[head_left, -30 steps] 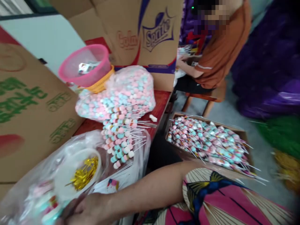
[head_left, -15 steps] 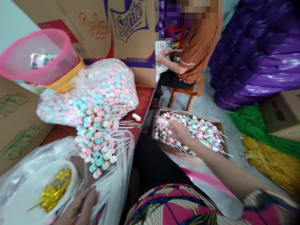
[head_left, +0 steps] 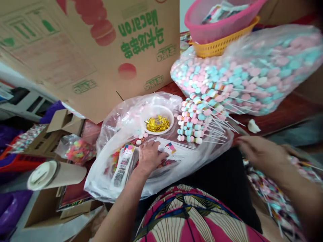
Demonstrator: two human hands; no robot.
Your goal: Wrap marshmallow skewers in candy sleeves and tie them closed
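soft, even light, blurred right hand (head_left: pixel 261 153), slight softness overall, stretched edges, dark upper-right corner

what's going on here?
A person's left hand is down between a stack of printed wrappers and a loose wrapper; its grip is unclear. The blurred right hand is out past the table edge, near a lower skewer pile. On the table, a bowl holds gold ties, with candy skewers beside it and a candy bag behind those.

Multicoloured fan-patterned top (head_left: pixel 186 222); black trousers (head_left: pixel 219 188)
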